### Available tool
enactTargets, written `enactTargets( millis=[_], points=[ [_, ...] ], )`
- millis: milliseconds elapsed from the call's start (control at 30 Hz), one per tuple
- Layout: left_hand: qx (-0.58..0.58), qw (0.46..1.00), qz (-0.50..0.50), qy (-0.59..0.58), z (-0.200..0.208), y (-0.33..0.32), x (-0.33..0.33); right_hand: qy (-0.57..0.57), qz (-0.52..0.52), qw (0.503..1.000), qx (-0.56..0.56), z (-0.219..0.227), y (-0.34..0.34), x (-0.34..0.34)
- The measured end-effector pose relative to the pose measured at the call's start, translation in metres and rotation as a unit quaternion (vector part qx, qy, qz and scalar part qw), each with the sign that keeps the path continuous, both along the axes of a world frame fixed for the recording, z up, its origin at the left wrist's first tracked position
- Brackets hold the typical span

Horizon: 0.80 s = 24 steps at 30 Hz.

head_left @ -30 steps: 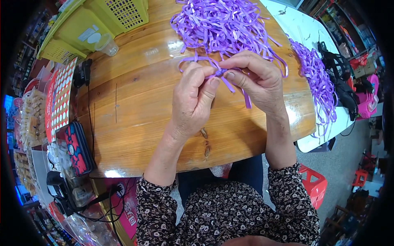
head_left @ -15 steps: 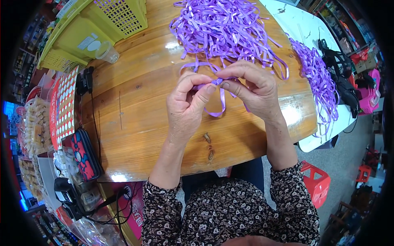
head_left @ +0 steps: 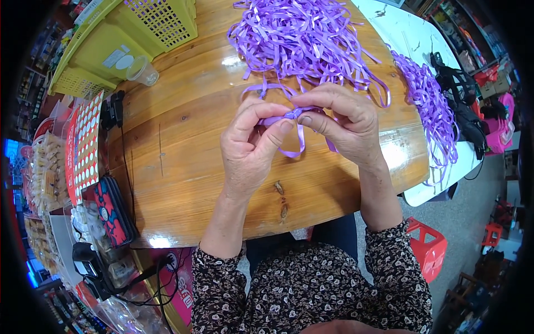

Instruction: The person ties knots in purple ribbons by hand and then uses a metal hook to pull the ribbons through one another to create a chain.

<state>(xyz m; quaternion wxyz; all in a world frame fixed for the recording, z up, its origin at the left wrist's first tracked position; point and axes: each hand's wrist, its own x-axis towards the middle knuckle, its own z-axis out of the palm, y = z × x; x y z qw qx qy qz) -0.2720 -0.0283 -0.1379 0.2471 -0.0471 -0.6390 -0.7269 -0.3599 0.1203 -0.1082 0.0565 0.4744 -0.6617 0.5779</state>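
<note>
Between both hands, above the wooden table (head_left: 183, 200), is a purple ribbon (head_left: 301, 139) with a small knot or fold at the fingertips. My left hand (head_left: 250, 139) pinches it between thumb and forefinger. On the other side of the knot, my right hand (head_left: 345, 122) pinches the same ribbon the same way. A loop and loose ends hang below and behind the fingers. Just beyond my hands lies a large tangled pile of purple ribbons (head_left: 303, 42); I cannot tell whether the held ribbon joins it.
A yellow plastic basket (head_left: 97, 47) and a clear plastic cup (head_left: 143, 71) stand at the far left. A patterned wallet (head_left: 115, 211) lies at the left edge. More purple ribbons (head_left: 425, 106) hang over a white table (head_left: 414, 195) at right, near a red stool (head_left: 427, 247).
Both hands have shifted slightly apart, the left one a little to the left. The knot at the fingertips shows more now. Both still pinch the ribbon.
</note>
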Motion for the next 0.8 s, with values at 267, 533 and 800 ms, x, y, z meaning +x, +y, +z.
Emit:
enactTargets(
  millis=[267, 533, 800],
  points=[
    [-0.120, 0.987, 0.090, 0.051, 0.006, 0.006, 0.004, 0.008, 0.013, 1.000, 0.007, -0.005, 0.003, -0.001],
    [-0.304, 0.935, 0.140, 0.117, 0.014, -0.004, 0.002, 0.110, -0.007, 0.993, 0.053, 0.004, 0.007, -0.001],
    [-0.358, 0.913, 0.133, 0.142, 0.014, -0.006, 0.001, -0.016, 0.061, 0.995, 0.074, -0.004, 0.010, -0.008]
  ],
)
